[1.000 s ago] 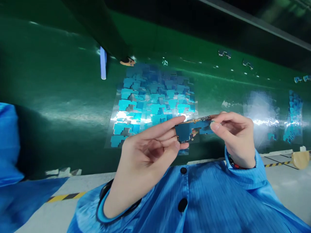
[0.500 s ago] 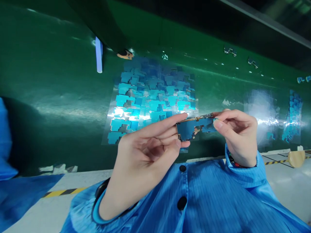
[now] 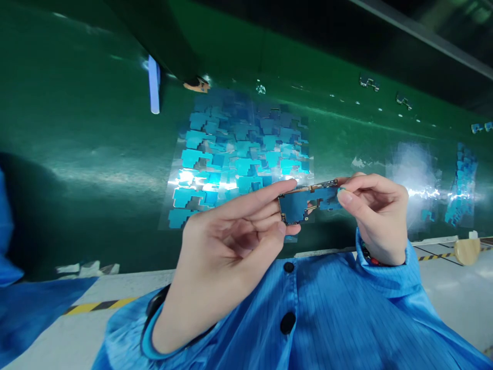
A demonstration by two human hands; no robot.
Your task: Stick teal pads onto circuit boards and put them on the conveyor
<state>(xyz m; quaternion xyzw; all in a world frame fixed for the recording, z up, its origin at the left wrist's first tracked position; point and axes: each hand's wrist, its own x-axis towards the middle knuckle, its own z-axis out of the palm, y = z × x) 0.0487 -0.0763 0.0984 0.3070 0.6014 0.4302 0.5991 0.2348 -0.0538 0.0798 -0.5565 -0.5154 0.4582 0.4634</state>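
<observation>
Left hand (image 3: 231,246): left end of circuit board (image 3: 313,189) gripped
Right hand (image 3: 379,216): blue film (image 3: 296,206) pinched at right end
Risk: blue film could be creased if tugged unevenly

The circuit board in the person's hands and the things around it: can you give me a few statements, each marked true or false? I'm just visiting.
1. The left hand holds one end of the circuit board. True.
2. The circuit board lies flat on the green bench. False: it is held up in the hands, above the green bench.
3. The right hand has its thumb and a finger at the circuit board's other end. True.
4. The light-purple strip lies to the right of the blue cut-out pieces. False: the light-purple strip lies to the left of the blue cut-out pieces.
5. A beaded bracelet is on the right wrist. True.
</observation>
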